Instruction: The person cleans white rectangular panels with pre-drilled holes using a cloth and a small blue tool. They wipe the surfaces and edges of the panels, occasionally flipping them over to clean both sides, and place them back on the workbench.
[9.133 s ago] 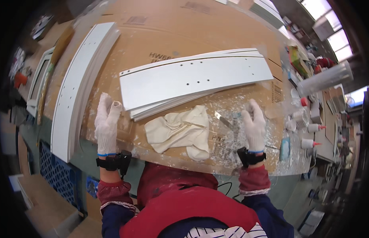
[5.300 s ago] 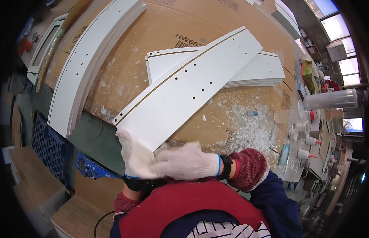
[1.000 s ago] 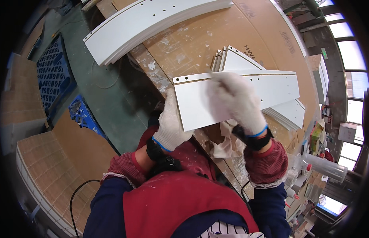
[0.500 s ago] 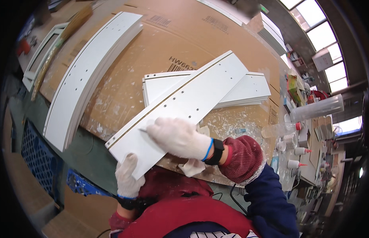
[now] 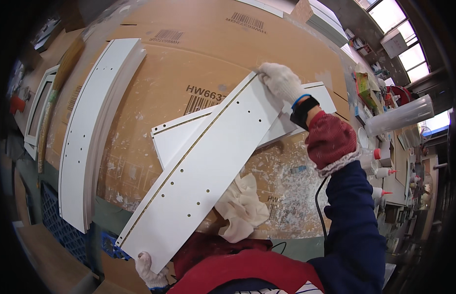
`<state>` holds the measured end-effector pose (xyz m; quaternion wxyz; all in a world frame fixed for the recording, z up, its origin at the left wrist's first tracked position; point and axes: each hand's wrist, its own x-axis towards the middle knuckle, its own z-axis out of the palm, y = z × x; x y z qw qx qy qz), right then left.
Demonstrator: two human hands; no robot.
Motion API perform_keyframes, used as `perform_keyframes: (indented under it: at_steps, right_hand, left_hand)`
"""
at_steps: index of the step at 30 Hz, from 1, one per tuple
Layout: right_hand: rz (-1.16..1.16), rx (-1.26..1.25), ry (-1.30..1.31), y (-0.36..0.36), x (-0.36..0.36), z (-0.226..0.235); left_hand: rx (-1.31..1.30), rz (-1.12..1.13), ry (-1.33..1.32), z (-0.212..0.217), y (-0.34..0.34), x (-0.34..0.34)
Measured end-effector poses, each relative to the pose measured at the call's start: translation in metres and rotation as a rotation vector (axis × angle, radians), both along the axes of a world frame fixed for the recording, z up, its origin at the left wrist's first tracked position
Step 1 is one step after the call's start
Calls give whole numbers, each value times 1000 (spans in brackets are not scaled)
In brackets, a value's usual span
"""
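A long white board (image 5: 198,169) with drilled holes and a dark groove along one edge slants across the view. My left hand (image 5: 149,270), in a white knit glove, grips its near end, thumb on top. My right hand (image 5: 281,83), gloved too, is closed over the board's far end. Underneath, crossing it at an angle, lie other white boards (image 5: 181,131), largely covered by it. Close to the board's right edge a crumpled cream cloth (image 5: 243,208) rests on the worktable.
Flattened cardboard (image 5: 198,68) spotted with white covers the table. A stack of white boards (image 5: 96,117) stands at left, beside a long straw-coloured brush (image 5: 56,93). Bottles (image 5: 384,172) and a clear plastic cylinder (image 5: 402,115) line the right side. A blue crate (image 5: 66,230) sits lower left.
My right hand has moved from the near part of the board to its far end. The board has shifted nearer to me, my left hand with it, and more of the cloth shows.
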<state>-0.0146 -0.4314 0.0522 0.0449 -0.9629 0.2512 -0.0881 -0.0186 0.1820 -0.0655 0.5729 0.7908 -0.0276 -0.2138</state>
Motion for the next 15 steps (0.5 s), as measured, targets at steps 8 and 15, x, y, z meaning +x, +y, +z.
perform_keyframes:
  at_steps: [8,15]
  right_hand:
    - [-273,274,-250,-6,-71,32]
    - [35,753,189,130,-174,-10]
  left_hand:
    - [-41,-193,-793,-53,18,12]
    - [40,-203,-609,-36,20,23]
